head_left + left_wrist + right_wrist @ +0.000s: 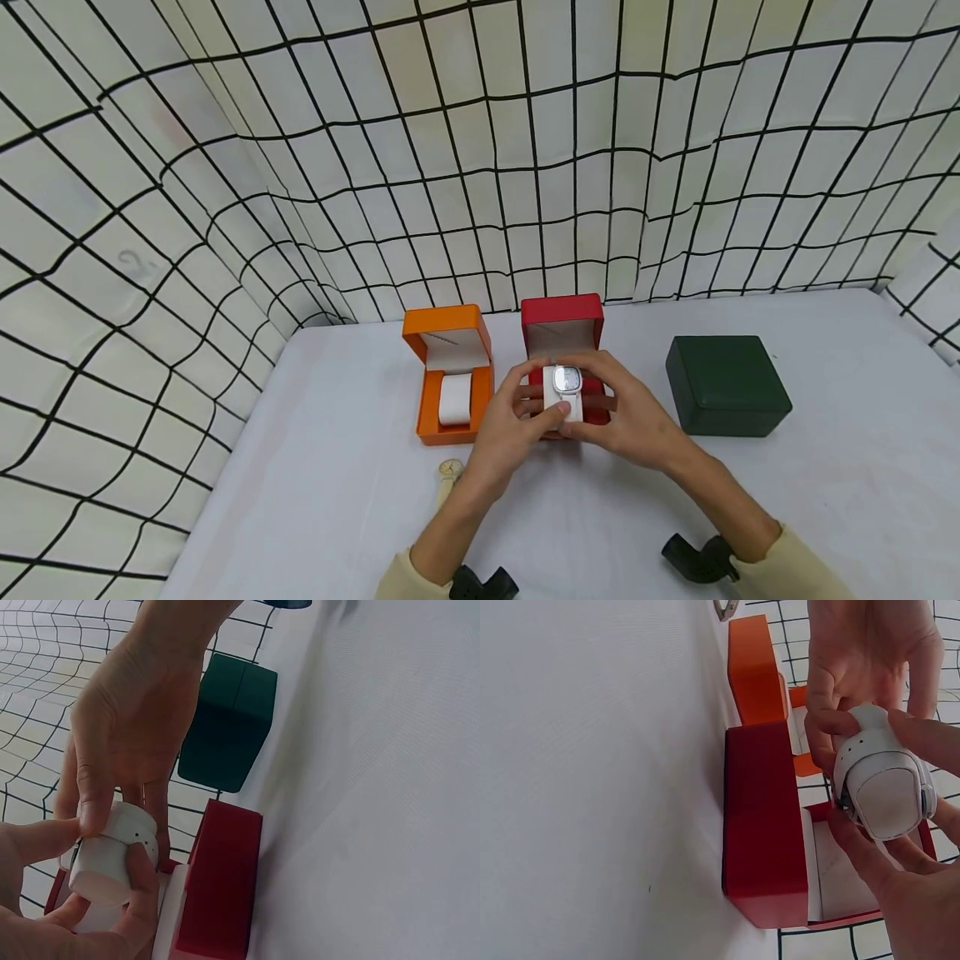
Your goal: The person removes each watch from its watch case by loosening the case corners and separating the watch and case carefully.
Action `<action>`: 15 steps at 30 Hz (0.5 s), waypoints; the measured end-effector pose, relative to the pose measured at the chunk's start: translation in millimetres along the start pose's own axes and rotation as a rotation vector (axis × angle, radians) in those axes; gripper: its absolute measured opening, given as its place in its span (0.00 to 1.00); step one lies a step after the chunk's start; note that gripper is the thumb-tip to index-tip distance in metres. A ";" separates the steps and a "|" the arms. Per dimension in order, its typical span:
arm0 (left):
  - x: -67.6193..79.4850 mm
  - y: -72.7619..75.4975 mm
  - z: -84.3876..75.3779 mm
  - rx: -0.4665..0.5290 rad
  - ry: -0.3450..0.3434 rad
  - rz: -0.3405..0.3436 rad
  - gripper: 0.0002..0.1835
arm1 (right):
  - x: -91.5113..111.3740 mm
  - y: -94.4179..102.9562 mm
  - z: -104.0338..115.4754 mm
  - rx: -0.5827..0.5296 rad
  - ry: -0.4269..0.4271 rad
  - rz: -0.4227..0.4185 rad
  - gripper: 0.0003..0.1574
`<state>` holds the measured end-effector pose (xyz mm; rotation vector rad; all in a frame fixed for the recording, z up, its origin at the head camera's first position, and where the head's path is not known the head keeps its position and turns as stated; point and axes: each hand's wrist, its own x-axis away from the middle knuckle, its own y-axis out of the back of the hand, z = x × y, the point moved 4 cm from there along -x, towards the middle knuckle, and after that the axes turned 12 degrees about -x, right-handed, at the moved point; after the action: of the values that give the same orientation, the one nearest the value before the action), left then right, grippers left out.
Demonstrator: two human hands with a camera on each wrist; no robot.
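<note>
A white watch (567,381) with a squarish face is wrapped round a white watch cushion (101,877), held up in front of the open red watch box (562,313). My left hand (504,435) grips the cushion from the left, its thumb on the strap. From the other side my right hand (641,421) holds the same cushion and watch, fingertips at the edges. In the right wrist view the strap (866,750) with its small holes curves round the cushion between both hands. The hands cover much of the red box's lower part.
Left of the red box stands an open orange watch box (429,408) with a white cushion (455,400) inside. A closed dark green box (727,387) sits to the right. A pale-strapped watch (449,469) lies by my left forearm. Black-lined netting (495,171) borders the white table (337,467).
</note>
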<state>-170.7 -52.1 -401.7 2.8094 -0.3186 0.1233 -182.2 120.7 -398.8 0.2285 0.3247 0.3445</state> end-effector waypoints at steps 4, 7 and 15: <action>0.9 0.3 0.1 0.011 -0.013 0.007 0.32 | -0.4 -1.4 0.2 0.033 0.025 -0.011 0.50; 0.7 0.4 -0.2 0.009 -0.017 0.007 0.33 | 0.2 -1.3 -0.1 0.047 0.028 -0.015 0.49; -0.3 1.1 -0.2 0.024 -0.011 0.003 0.32 | 1.5 -1.4 0.4 0.055 0.026 -0.024 0.46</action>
<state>-171.2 -53.0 -401.3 2.8345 -0.3259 0.1136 -180.3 119.9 -399.2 0.2739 0.3629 0.3150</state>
